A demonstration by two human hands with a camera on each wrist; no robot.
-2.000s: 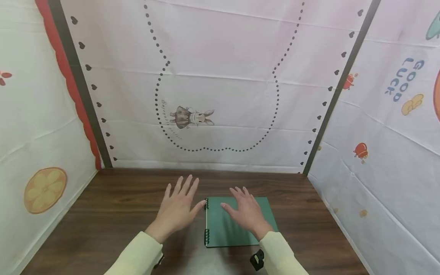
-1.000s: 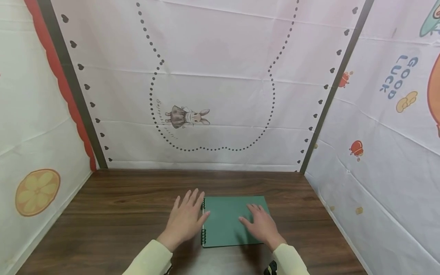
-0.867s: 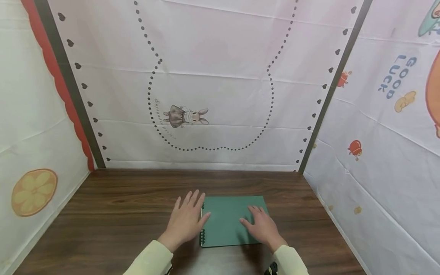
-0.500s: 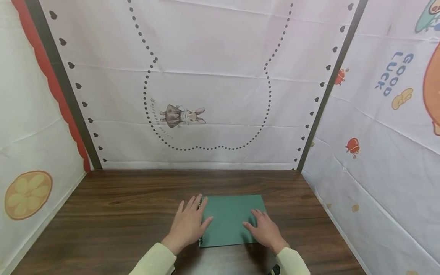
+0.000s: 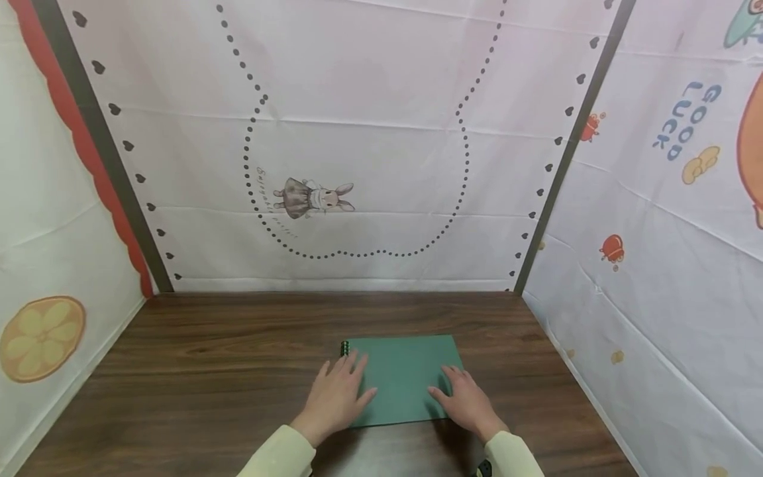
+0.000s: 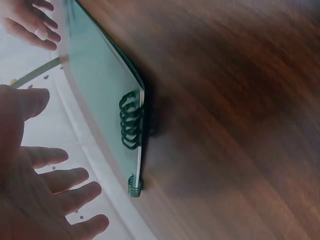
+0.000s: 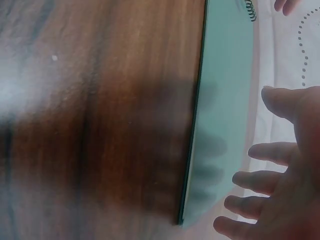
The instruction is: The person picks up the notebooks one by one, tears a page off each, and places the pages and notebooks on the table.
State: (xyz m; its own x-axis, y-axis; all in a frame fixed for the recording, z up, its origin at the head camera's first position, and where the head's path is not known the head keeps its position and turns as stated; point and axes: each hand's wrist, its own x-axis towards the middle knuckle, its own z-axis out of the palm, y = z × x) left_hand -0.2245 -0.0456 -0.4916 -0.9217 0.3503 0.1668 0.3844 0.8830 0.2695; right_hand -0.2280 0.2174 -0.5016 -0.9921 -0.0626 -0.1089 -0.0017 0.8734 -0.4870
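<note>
A green ring-bound notebook [image 5: 402, 377] lies closed on the wooden table, its dark binding rings [image 6: 131, 120] along the left edge. My left hand [image 5: 336, 401] hovers over that ringed edge, fingers spread, and hides part of the rings in the head view. Over the notebook's right side is my right hand [image 5: 467, 403], fingers loosely extended, casting a shadow on the cover in the right wrist view. Both wrist views show a gap between the fingers and the notebook. Neither hand holds anything.
The brown wood-grain table [image 5: 238, 358] reaches back to a white printed cloth wall [image 5: 369, 165]. More cloth walls stand at the left [image 5: 53, 252] and right [image 5: 667, 265], with dark posts at the back corners.
Both hands have come nearer the viewer and shifted right relative to the notebook. The left hand has moved onto its ringed edge, the right toward its right edge. The head view has turned slightly.
</note>
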